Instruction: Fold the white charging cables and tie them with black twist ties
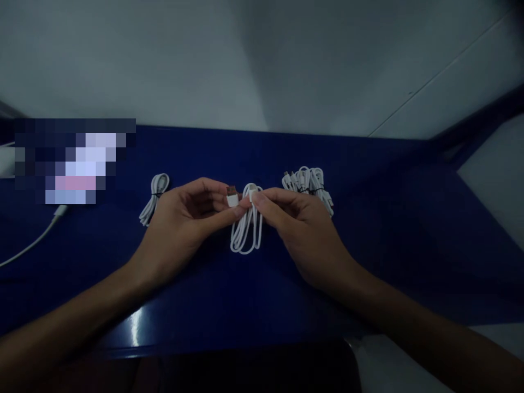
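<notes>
Between my two hands hangs a white USB cable (pixel 245 234), coiled into long loops, above the blue table. My left hand (pixel 176 224) pinches it from the left side, and the cable's USB plug (pixel 232 196) sticks up by those fingers. From the right, my right hand (pixel 303 229) presses thumb and finger on a white end piece at the top of the coil. A tied white cable bundle (pixel 155 197) lies just beyond my left hand. Several more tied cables (pixel 309 185) lie together behind my right hand, which partly hides them.
The glossy blue table (pixel 229 305) runs across the view and meets a pale wall (pixel 184 71) at the back. At the left lies a pixelated bright device (pixel 88 161), with a white cord (pixel 45 232) leading from it to the left edge.
</notes>
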Demonstrator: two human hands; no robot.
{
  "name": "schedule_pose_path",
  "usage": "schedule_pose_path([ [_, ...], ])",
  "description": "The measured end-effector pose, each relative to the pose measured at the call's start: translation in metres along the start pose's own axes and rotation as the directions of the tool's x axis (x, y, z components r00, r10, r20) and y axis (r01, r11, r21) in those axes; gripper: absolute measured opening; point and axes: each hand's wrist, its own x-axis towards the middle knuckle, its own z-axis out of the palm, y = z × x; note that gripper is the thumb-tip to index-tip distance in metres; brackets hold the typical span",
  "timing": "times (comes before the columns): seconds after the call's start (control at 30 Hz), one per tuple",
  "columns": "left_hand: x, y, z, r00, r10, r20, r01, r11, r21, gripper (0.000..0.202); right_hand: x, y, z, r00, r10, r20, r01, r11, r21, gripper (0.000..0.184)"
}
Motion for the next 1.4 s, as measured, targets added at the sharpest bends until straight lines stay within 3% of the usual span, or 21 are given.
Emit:
schedule_pose_path([
  [0.23, -0.0008, 0.0026, -0.0013, 0.997, -0.015, 0.079, 0.019, 0.998, -0.051, 0.014, 0.0002, 0.0004, -0.0026, 0.998, -0.018, -0.063, 0.02, 0.999, 0.04, 0.015],
  [0.47, -0.0024, 0.0025, -0.0004, 0.997, -0.042, 0.07, 0.046, 0.997, -0.056, 0.025, 0.0008, 0.0031, -0.0023, 1.0, -0.015, -0.007, 0.016, 0.997, 0.08, 0.015],
  [0.9, -0.0008, 0.0079, 0.0008, 1.0, 0.004, 0.003, -0.004, 1.0, -0.003, 0.016, -0.0051, -0.0019, 0.0015, 0.994, -0.003, -0.111, 0.007, 1.0, 0.03, 0.017],
  [1.4, 0.0, 0.002, -0.0029, 0.996, -0.028, 0.08, 0.031, 0.999, -0.034, 0.013, -0.0037, -0.004, 0.002, 0.996, 0.014, -0.083, -0.014, 1.0, -0.005, 0.021],
])
